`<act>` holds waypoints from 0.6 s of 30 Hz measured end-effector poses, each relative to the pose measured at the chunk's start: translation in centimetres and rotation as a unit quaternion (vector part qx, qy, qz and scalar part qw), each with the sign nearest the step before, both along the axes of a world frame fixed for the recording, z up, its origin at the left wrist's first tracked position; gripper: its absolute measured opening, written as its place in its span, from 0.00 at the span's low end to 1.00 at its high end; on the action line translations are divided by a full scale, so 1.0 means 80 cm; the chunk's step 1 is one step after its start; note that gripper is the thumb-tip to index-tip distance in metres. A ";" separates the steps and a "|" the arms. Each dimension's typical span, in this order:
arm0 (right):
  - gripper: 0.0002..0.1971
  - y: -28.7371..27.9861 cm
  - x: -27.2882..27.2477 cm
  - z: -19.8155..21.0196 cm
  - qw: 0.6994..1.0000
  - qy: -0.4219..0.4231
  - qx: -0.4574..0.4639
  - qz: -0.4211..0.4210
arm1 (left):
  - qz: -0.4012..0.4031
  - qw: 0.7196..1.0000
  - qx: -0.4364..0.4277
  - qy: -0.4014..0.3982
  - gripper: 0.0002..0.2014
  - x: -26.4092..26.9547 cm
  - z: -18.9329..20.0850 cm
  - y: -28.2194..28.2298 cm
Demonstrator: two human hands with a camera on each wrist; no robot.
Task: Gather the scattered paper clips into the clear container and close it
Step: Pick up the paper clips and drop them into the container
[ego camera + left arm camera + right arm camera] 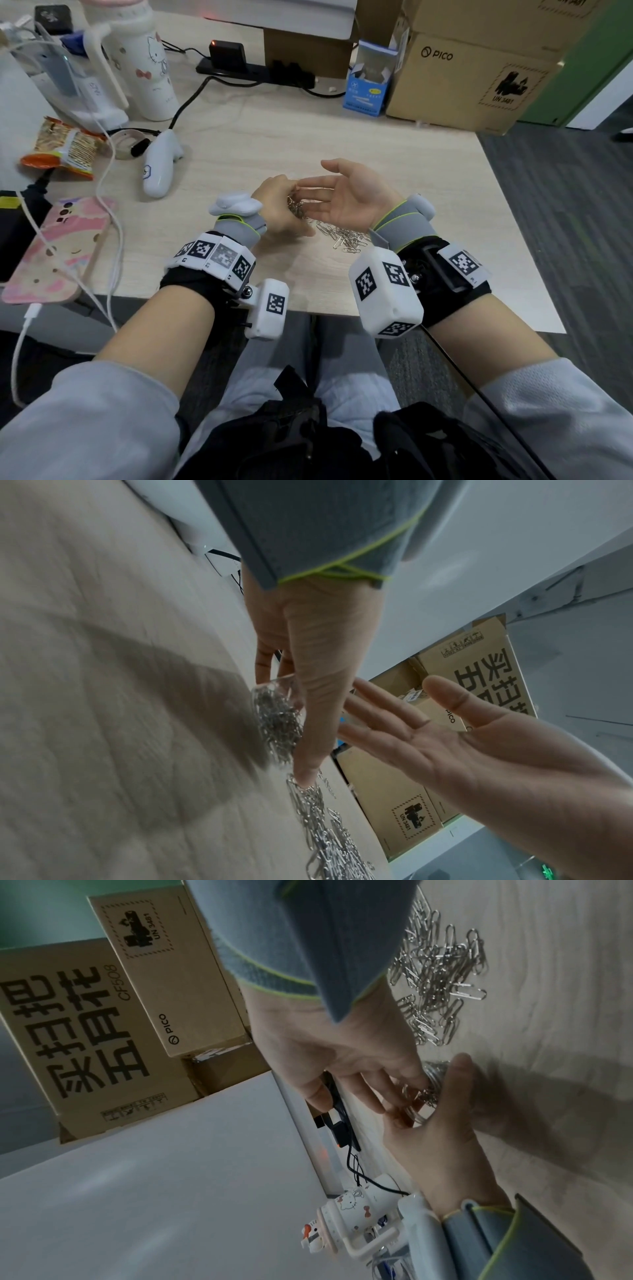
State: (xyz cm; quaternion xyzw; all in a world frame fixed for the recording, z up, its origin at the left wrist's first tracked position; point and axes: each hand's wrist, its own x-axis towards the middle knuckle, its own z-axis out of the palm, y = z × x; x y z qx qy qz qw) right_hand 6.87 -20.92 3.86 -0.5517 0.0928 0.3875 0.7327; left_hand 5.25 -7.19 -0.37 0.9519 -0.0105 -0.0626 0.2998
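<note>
1. "PICO" with a round logo, printed on the front of the lower cardboard box (472, 78).
2. "UN 3481" inside a dashed hazard label (512, 87) on that same box.
3. "CF508" beside large Chinese characters on the bigger carton (78, 1031), seen from the right wrist.
4. Cartoon cat face printed on the white bottle (145, 65).
5. Blue carton (368, 85): print too small to read.

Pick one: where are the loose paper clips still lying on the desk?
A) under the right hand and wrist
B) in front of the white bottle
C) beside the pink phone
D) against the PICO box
A: the loose paper clips lie heaped on the desk just under the open right hand and its wrist.
</note>
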 end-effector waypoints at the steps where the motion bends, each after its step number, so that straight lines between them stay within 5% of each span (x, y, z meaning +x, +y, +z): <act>1: 0.20 -0.001 0.001 -0.002 1.000 -0.003 -0.003 -0.004 | -0.007 1.000 -0.004 -0.002 0.21 0.000 -0.001 0.001; 8: 0.14 -0.021 0.004 -0.020 0.998 0.001 0.024 -0.060 | -0.030 0.999 -0.034 -0.012 0.31 -0.004 -0.004 0.007; 18: 0.05 -0.065 0.012 -0.053 0.956 -0.115 -0.131 -0.236 | -0.025 1.000 0.006 0.018 0.33 0.005 -0.008 0.007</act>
